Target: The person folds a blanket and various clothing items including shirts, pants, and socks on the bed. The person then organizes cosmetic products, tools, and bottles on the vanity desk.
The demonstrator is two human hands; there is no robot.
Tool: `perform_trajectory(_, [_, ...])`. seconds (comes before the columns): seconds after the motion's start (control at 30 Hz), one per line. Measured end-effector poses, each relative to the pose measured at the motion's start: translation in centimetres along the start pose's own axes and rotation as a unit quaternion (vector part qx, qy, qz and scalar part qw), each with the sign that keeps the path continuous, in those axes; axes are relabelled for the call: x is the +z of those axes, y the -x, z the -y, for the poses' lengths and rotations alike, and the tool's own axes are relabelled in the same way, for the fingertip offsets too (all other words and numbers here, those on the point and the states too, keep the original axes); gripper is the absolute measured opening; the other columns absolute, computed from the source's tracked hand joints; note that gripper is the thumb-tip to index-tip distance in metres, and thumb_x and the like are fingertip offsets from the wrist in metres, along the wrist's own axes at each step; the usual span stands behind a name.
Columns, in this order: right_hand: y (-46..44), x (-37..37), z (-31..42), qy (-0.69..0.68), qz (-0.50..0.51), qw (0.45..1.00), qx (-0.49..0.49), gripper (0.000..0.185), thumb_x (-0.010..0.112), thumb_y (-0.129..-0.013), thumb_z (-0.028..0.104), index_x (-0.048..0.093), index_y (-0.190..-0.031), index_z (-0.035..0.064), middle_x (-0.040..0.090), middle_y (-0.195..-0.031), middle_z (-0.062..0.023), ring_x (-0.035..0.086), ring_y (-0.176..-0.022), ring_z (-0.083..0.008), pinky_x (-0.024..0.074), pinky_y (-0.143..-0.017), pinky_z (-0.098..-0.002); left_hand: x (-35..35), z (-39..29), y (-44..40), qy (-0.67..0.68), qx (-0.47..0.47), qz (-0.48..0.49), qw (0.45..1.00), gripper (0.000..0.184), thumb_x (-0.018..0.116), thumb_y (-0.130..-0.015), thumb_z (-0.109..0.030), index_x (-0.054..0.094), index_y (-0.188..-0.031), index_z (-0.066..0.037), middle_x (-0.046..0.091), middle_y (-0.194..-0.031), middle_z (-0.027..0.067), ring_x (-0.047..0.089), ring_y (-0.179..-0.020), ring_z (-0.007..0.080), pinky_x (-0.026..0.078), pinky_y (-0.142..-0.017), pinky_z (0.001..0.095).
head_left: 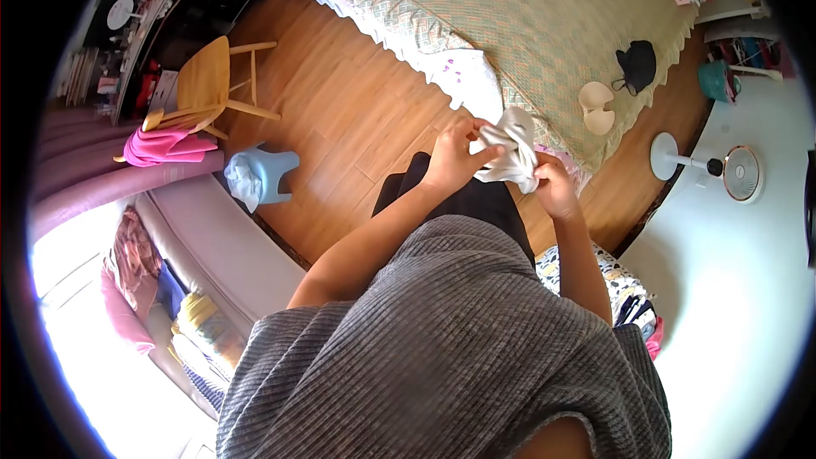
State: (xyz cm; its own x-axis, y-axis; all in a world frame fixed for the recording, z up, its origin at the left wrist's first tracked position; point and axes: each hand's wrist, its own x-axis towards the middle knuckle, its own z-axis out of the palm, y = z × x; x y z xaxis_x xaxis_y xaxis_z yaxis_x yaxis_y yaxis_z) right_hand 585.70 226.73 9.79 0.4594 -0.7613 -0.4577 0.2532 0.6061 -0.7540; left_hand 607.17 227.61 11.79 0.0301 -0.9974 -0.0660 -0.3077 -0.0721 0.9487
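Observation:
A bunched white cloth hangs between my two hands, in front of the bed's near corner. My left hand grips its left side, with the thumb and fingers pinched on the fabric. On the right side of the cloth, my right hand has its fingers closed round the edge. The cloth is folded and crumpled, so its full shape cannot be made out. Just beyond it, a white fabric piece with pink marks lies over the bed's edge.
The bed holds beige cups and a black garment. At the left are a wooden chair with pink cloth and a blue stool. A white fan stands right. Patterned fabric lies by my right arm.

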Motion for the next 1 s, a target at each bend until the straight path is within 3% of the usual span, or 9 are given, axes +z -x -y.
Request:
perform_trajectory(0.03, [-0.1, 0.2, -0.2, -0.010, 0.013, 1.000, 0.006, 0.028, 0.042, -0.075, 0.013, 0.058, -0.090, -0.0046, 0.059, -0.081, -0.0073, 0.053, -0.081, -0.0140, 0.0404, -0.076, -0.0265, -0.5, -0.3, -0.1, 0.049, -0.169, 0.098, 0.980, 0.029, 0.070, -0.076, -0.016, 0.059, -0.100, -0.003, 0.058, -0.088, 0.0024, 0.050, -0.073, 0.0076, 0.044, -0.066, 0.0235])
perform_trajectory(0.1, [-0.1, 0.6, -0.6, -0.031, 0.037, 0.999, 0.023, 0.027, 0.042, -0.080, 0.016, 0.059, -0.089, -0.0033, 0.058, -0.080, -0.0074, 0.053, -0.080, -0.0144, 0.0407, -0.076, -0.0274, -0.3, 1.2, 0.3, 0.175, -0.189, 0.118, 0.959, 0.025, 0.067, -0.079, -0.015, 0.058, -0.099, -0.003, 0.059, -0.094, 0.0020, 0.051, -0.077, 0.0065, 0.044, -0.068, 0.0226])
perform_trajectory(0.17, [-0.5, 0.7, -1.2, -0.065, 0.052, 0.996, 0.040, 0.044, 0.036, -0.093, 0.035, 0.059, -0.095, -0.0029, 0.060, -0.086, -0.0101, 0.054, -0.084, -0.0172, 0.0398, -0.081, -0.0302, -0.2, 1.2, 0.9, 0.347, -0.143, 0.118, 0.919, 0.015, 0.060, -0.084, -0.009, 0.055, -0.097, -0.004, 0.058, -0.105, 0.0040, 0.054, -0.089, 0.0091, 0.045, -0.078, 0.0238])
perform_trajectory(0.3, [-1.6, -0.5, -2.4, -0.146, -0.011, 0.982, 0.119, 0.080, 0.016, -0.089, 0.061, 0.051, -0.114, -0.0075, 0.060, -0.104, -0.0133, 0.052, -0.097, -0.0188, 0.0347, -0.092, -0.0325, -1.5, 0.1, 2.0, 0.405, -0.082, 0.185, 0.892, 0.014, 0.056, -0.087, -0.008, 0.052, -0.099, -0.004, 0.054, -0.113, 0.0070, 0.052, -0.101, 0.0130, 0.042, -0.089, 0.0275])
perform_trajectory(0.43, [-1.6, 0.1, -1.2, -0.155, 0.093, 0.983, 0.034, 0.073, 0.024, -0.091, 0.057, 0.050, -0.115, -0.0072, 0.058, -0.106, -0.0135, 0.052, -0.100, -0.0179, 0.0358, -0.092, -0.0317, -1.8, 0.6, 1.7, 0.344, -0.143, 0.205, 0.905, 0.015, 0.056, -0.087, -0.008, 0.051, -0.101, -0.005, 0.054, -0.112, 0.0050, 0.052, -0.098, 0.0121, 0.043, -0.087, 0.0269])
perform_trajectory(0.57, [-1.8, 1.6, 0.1, 0.129, -0.070, 0.989, 0.010, 0.036, 0.052, -0.089, 0.029, 0.062, -0.097, -0.0053, 0.062, -0.088, -0.0049, 0.054, -0.082, -0.0102, 0.0402, -0.075, -0.0234, -1.7, 1.5, 1.7, 0.349, -0.122, 0.234, 0.899, 0.013, 0.057, -0.086, -0.007, 0.053, -0.099, -0.005, 0.055, -0.109, 0.0044, 0.053, -0.096, 0.0108, 0.043, -0.085, 0.0250])
perform_trajectory(0.73, [-2.6, -3.1, -1.8, 0.143, -0.215, 0.964, -0.060, 0.028, 0.055, -0.087, 0.024, 0.065, -0.090, -0.0025, 0.058, -0.071, 0.0012, 0.050, -0.067, -0.0046, 0.0394, -0.064, -0.0199, -3.2, 5.4, 2.8, 0.282, -0.170, 0.176, 0.928, 0.009, 0.061, -0.084, -0.008, 0.057, -0.090, -0.002, 0.062, -0.096, 0.0062, 0.057, -0.088, 0.0110, 0.046, -0.080, 0.0239])
perform_trajectory(0.9, [-2.1, -2.6, -0.3, 0.208, -0.087, 0.974, 0.037, 0.045, 0.047, -0.091, 0.038, 0.065, -0.082, -0.0018, 0.062, -0.074, -0.0068, 0.055, -0.068, -0.0124, 0.0429, -0.067, -0.0246, -5.7, 6.0, 4.1, 0.399, -0.142, 0.166, 0.891, 0.005, 0.060, -0.083, -0.003, 0.057, -0.087, -0.004, 0.061, -0.105, 0.0098, 0.056, -0.095, 0.0145, 0.044, -0.085, 0.0277])
perform_trajectory(1.0, [-3.2, -1.9, -2.6, 0.090, 0.003, 0.990, 0.106, 0.051, 0.043, -0.092, 0.042, 0.063, -0.085, -0.0042, 0.061, -0.075, -0.0095, 0.056, -0.069, -0.0150, 0.0439, -0.069, -0.0258, -5.7, 3.9, 3.7, 0.383, -0.153, 0.206, 0.887, 0.007, 0.058, -0.083, -0.001, 0.055, -0.088, -0.005, 0.056, -0.116, 0.0123, 0.052, -0.104, 0.0156, 0.042, -0.090, 0.0294])
